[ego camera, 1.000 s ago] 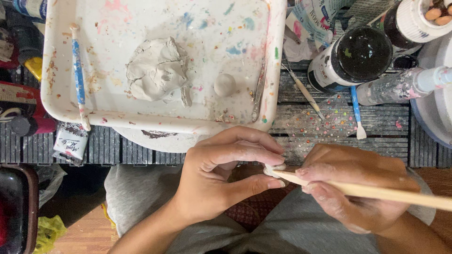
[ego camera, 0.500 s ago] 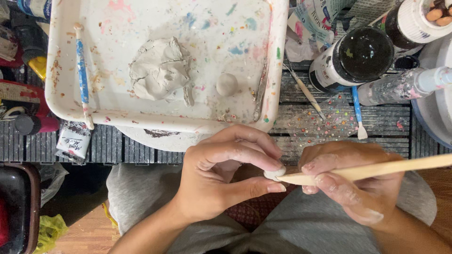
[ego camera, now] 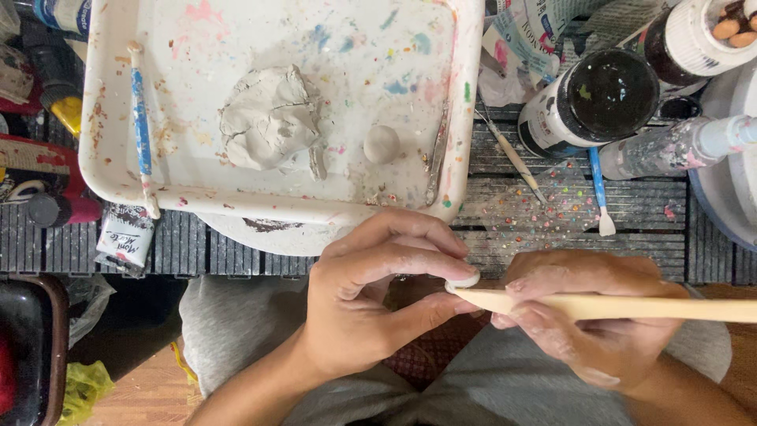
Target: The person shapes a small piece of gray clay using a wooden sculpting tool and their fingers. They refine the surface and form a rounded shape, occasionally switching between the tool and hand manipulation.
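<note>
My left hand (ego camera: 378,304) pinches a small white clay piece (ego camera: 464,279) between thumb and fingertips, over my lap. My right hand (ego camera: 587,315) grips a long wooden modelling tool (ego camera: 631,306), whose flat tip touches the clay piece from the right. Above the hands sits a paint-stained white tray (ego camera: 236,197) holding a lump of grey-white clay (ego camera: 268,118), a small clay ball (ego camera: 382,143), a blue-handled tool (ego camera: 140,118) and a thin metal tool (ego camera: 436,154).
A dark slatted surface (ego camera: 512,213) carries a black-lidded jar (ego camera: 599,99), a paint-spattered bottle (ego camera: 678,146), a small blue-handled brush (ego camera: 601,193), a thin stick tool (ego camera: 512,154) and a paint tube (ego camera: 126,237). A dark bin (ego camera: 24,347) stands at the lower left.
The wooden tool's handle swung up a little and has come back level; its tip stays against the clay piece. My left hand has barely moved.
</note>
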